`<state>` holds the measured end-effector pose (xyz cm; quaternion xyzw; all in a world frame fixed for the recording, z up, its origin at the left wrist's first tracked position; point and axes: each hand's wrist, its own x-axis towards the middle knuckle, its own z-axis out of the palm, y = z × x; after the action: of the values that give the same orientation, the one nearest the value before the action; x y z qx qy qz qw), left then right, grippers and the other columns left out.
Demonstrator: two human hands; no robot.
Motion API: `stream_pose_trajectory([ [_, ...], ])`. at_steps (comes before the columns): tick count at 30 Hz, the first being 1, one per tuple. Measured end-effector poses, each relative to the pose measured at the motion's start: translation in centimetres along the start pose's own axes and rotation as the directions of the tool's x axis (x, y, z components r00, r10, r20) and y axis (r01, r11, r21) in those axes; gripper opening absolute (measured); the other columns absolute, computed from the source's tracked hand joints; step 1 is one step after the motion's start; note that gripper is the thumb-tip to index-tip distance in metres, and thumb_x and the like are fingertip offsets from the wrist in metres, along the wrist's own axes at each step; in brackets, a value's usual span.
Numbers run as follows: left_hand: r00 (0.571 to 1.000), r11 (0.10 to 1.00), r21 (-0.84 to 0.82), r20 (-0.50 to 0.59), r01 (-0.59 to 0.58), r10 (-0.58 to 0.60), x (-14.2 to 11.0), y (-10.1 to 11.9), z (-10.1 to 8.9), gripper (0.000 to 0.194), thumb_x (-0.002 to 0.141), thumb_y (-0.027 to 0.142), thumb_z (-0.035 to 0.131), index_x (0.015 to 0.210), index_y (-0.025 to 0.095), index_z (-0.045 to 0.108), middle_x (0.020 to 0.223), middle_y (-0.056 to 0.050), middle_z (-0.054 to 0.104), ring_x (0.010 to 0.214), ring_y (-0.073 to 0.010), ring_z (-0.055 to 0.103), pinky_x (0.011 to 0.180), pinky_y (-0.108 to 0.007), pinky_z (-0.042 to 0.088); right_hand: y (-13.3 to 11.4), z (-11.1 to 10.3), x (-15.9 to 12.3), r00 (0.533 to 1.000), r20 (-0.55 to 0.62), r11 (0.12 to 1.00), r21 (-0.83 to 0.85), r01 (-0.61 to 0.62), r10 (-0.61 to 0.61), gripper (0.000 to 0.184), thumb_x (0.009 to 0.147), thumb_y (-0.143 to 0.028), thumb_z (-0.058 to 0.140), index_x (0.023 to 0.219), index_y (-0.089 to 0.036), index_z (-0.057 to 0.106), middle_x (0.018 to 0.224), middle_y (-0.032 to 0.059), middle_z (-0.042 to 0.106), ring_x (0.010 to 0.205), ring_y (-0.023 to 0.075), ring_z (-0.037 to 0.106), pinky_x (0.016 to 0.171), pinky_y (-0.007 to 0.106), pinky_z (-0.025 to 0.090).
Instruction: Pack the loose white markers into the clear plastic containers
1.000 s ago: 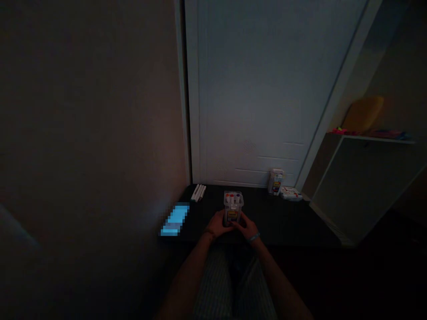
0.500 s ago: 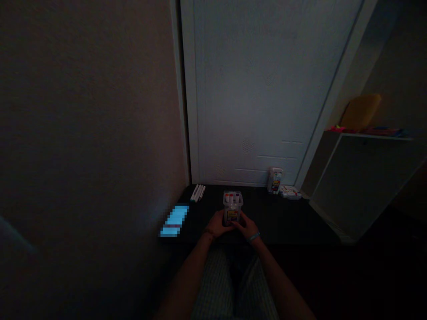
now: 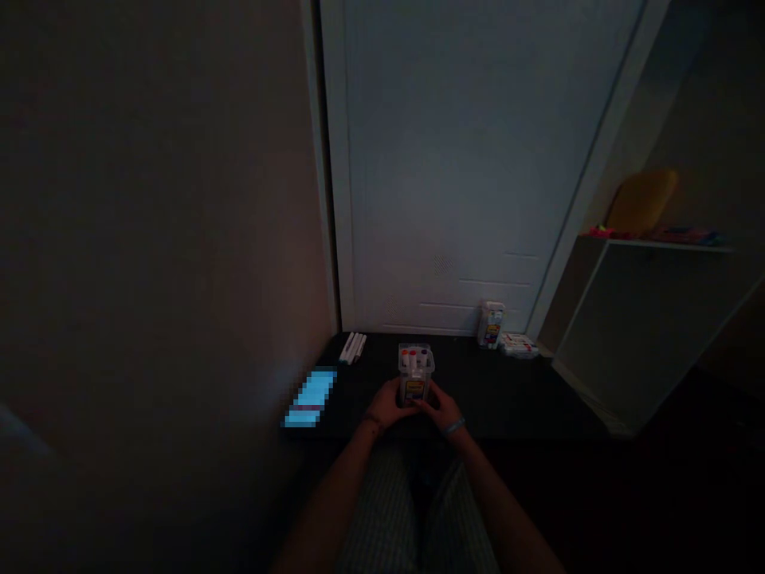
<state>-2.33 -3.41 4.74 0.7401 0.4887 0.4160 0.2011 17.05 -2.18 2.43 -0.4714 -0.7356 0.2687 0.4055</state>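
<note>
A clear plastic marker box (image 3: 416, 369) stands upright on the dark table in front of me, its top open. Inside it are 3 visible markers (image 3: 413, 359) with orange, red and dark purple ends. My left hand (image 3: 386, 404) wraps the box's left side, and my right hand (image 3: 440, 406) grips its right side, with the fingers meeting low at the front near the label. Beyond them to the left, several white markers (image 3: 352, 348) lie side by side on the table.
A lit, blurred-out screen (image 3: 311, 399) lies at the table's left edge by the wall. At the back right stand a second marker box (image 3: 491, 324) and a flat white pack (image 3: 519, 345). A cabinet (image 3: 651, 319) rises to the right; a white door (image 3: 448, 159) is behind the table (image 3: 478, 414).
The view has shifted very slightly. Both hands stay on the marker box, and nothing else has visibly moved.
</note>
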Motion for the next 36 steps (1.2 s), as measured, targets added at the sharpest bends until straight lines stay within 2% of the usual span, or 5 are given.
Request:
stream_pose_trajectory([
  [5, 1.0, 1.0, 0.025, -0.006, 0.01, -0.01, 0.0, -0.1, 0.1, 0.067, 0.061, 0.047, 0.08, 0.118, 0.02, 0.057, 0.115, -0.007, 0.063, 0.106, -0.0266, 0.059, 0.092, -0.038, 0.047, -0.3, -0.2, -0.1, 1.0, 0.004, 1.0, 0.021, 0.009, -0.01, 0.07, 0.079, -0.053, 0.062, 0.139, -0.021, 0.043, 0.084, 0.0017, 0.067, 0.073, 0.0176, 0.059, 0.067, 0.028, 0.047],
  [11, 0.999, 0.997, 0.059, 0.005, 0.046, -0.046, 0.0, -0.1, 0.0, 0.065, 0.061, 0.046, 0.079, 0.117, 0.02, 0.057, 0.111, -0.007, 0.064, 0.103, -0.0268, 0.06, 0.09, -0.039, 0.048, -0.4, -0.1, -0.3, 1.0, -0.027, 1.0, 0.029, 0.011, -0.011, 0.068, 0.077, -0.049, 0.065, 0.137, -0.024, 0.045, 0.095, 0.0032, 0.068, 0.079, 0.0188, 0.061, 0.072, 0.03, 0.049],
  [16, 0.997, 0.996, 0.061, 0.023, 0.072, -0.074, 0.0, 0.2, -0.2, 0.066, 0.061, 0.043, 0.08, 0.119, 0.021, 0.056, 0.112, -0.007, 0.063, 0.105, -0.0274, 0.059, 0.09, -0.04, 0.047, -0.9, -0.2, -0.4, 0.999, -0.037, 0.999, 0.046, 0.0, 0.001, 0.068, 0.075, -0.048, 0.067, 0.135, -0.024, 0.045, 0.094, 0.0026, 0.069, 0.076, 0.0179, 0.063, 0.068, 0.029, 0.05],
  [27, 1.0, 0.998, 0.06, 0.003, 0.019, -0.019, 0.0, 0.6, -0.2, 0.066, 0.062, 0.047, 0.079, 0.118, 0.019, 0.058, 0.111, -0.008, 0.064, 0.103, -0.027, 0.06, 0.088, -0.038, 0.049, -1.2, -0.3, -0.4, 1.0, -0.029, 1.0, 0.012, 0.0, 0.0, 0.069, 0.077, -0.049, 0.064, 0.137, -0.023, 0.043, 0.092, 0.0032, 0.069, 0.077, 0.0185, 0.063, 0.069, 0.029, 0.049],
  [36, 1.0, 0.997, 0.081, 0.0, 0.012, -0.012, 0.1, 0.4, -0.1, 0.068, 0.061, 0.047, 0.079, 0.119, 0.019, 0.057, 0.117, -0.01, 0.063, 0.109, -0.0296, 0.058, 0.094, -0.042, 0.046, -1.2, -0.3, -0.5, 0.999, -0.039, 1.0, 0.0, 0.013, -0.013, 0.066, 0.079, -0.05, 0.062, 0.137, -0.024, 0.043, 0.096, 0.0025, 0.068, 0.075, 0.0166, 0.061, 0.066, 0.026, 0.047],
])
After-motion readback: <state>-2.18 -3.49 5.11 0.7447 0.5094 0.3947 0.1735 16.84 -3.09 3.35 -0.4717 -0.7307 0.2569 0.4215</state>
